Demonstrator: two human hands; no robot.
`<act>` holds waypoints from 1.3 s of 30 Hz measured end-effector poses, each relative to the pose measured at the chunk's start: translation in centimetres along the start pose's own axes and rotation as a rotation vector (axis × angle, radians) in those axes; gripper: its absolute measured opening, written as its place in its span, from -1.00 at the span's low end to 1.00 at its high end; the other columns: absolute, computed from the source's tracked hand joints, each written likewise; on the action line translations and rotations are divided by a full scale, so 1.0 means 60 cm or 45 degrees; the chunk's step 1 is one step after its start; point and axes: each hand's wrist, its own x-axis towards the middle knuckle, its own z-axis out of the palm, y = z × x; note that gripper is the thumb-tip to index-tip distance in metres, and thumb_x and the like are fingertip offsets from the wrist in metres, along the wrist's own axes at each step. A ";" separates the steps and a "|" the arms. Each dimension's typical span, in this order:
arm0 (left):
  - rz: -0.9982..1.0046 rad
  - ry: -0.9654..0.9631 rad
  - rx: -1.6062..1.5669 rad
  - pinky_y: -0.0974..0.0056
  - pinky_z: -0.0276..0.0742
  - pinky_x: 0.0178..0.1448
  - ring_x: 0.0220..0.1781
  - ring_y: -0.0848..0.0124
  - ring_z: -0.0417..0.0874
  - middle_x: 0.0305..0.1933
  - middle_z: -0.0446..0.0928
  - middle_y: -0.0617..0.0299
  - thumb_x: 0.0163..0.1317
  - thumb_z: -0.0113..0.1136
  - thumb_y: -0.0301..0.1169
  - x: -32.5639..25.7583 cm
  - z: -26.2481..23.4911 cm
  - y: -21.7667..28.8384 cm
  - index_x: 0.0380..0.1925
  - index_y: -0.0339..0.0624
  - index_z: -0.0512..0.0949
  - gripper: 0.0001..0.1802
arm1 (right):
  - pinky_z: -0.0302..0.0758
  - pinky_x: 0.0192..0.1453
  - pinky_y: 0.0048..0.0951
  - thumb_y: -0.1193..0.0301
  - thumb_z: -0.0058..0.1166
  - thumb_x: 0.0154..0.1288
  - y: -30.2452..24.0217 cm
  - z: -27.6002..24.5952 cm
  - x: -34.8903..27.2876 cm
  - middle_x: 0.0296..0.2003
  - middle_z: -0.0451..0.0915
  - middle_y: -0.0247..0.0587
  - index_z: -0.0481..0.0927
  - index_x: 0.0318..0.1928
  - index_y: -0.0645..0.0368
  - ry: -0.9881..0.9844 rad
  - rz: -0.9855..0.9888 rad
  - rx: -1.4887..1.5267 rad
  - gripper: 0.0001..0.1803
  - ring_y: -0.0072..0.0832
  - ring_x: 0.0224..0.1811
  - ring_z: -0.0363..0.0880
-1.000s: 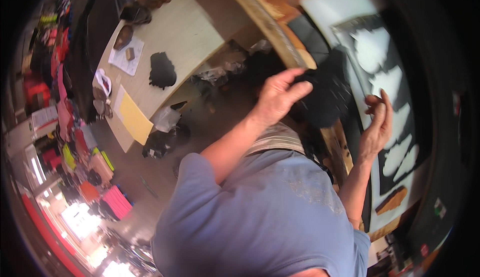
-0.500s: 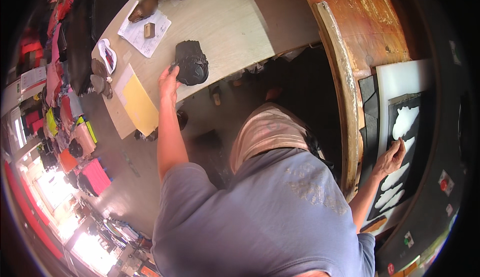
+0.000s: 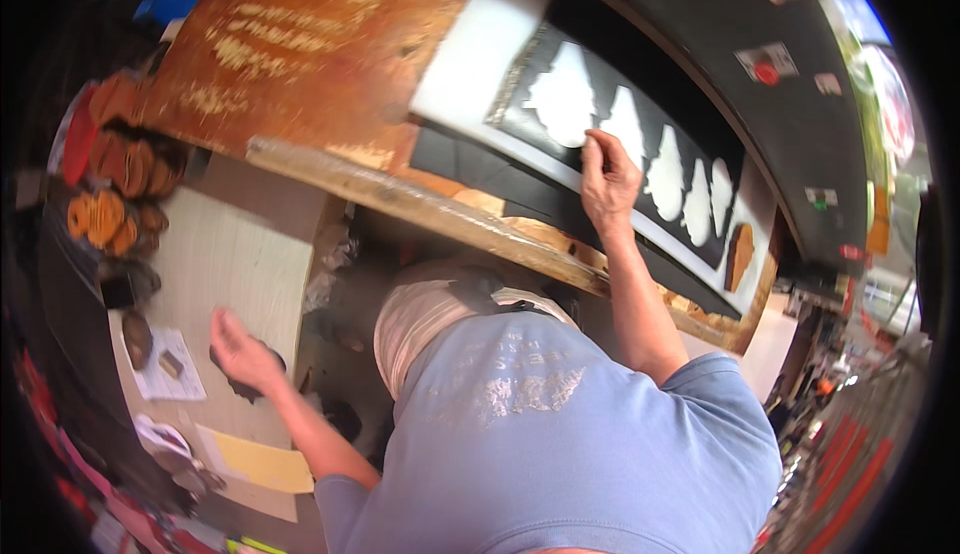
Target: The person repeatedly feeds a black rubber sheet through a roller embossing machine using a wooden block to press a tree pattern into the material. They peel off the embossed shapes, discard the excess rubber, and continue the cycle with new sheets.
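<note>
On the right, my right hand point(image 3: 610, 182) is raised over a black sheet point(image 3: 650, 84) lying on a white board point(image 3: 470, 64). Its thumb and forefinger are pinched together beside a white leaf-like shape point(image 3: 563, 102) showing through the sheet; whatever is between them is hidden. Several more such white shapes run along the sheet. At lower left, my left hand point(image 3: 243, 352) is blurred, its fingers stretched out. Just beneath it, partly covered, a small pile of black cut pieces point(image 3: 245, 386) sits on the pale table point(image 3: 230, 224).
A worn brown wooden bench point(image 3: 300, 64) with a thick front rail point(image 3: 400, 192) stands ahead. A dark machine panel with a red button point(image 3: 766, 72) rises behind the board. Brown metal-edged shape point(image 3: 740, 254) lies at the board's end. Paper point(image 3: 170, 379) and a yellow envelope point(image 3: 258, 462) lie on the table.
My view has swung right, toward the board. My left hand, which was gripping the black pieces, has come off them with its fingers extended. The right hand stays pinched over the black sheet.
</note>
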 end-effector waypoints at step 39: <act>2.097 -1.398 0.294 0.02 0.62 0.02 -0.09 0.02 0.61 -0.15 0.60 -0.01 0.21 0.57 -0.08 -0.484 0.452 0.609 -0.14 -0.31 0.60 -0.47 | 0.30 0.63 -0.06 0.04 0.47 0.16 0.418 -0.610 -0.096 0.52 0.36 0.05 0.44 0.53 0.11 0.134 0.374 -0.778 -0.04 0.06 0.53 0.32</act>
